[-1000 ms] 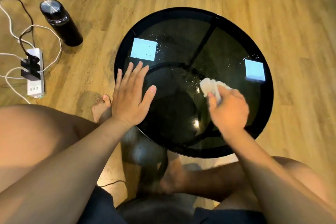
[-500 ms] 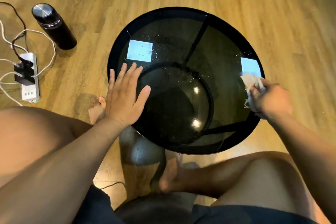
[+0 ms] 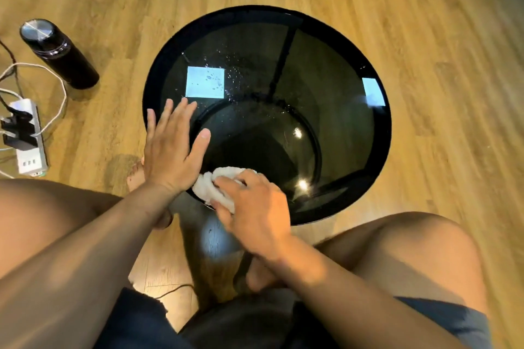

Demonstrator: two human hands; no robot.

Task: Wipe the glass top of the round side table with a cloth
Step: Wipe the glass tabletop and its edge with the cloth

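The round side table has a dark glass top (image 3: 334, 71) with a black rim, and water droplets lie on its far left part. My left hand (image 3: 173, 147) rests flat on the glass at the left edge, fingers spread, holding nothing. My right hand (image 3: 255, 212) grips a crumpled white cloth (image 3: 211, 185) and presses it on the near left edge of the glass, right beside my left wrist. Most of the cloth is hidden under my fingers.
A black flask (image 3: 56, 51) stands on the wooden floor at the left. A white power strip (image 3: 28, 144) with plugs and cables lies near the left edge. My bare knees and feet flank the table's base below the glass.
My right hand swept the cloth from the middle of the glass out to the right rim, then back across to the near left edge. My left hand stayed in place.
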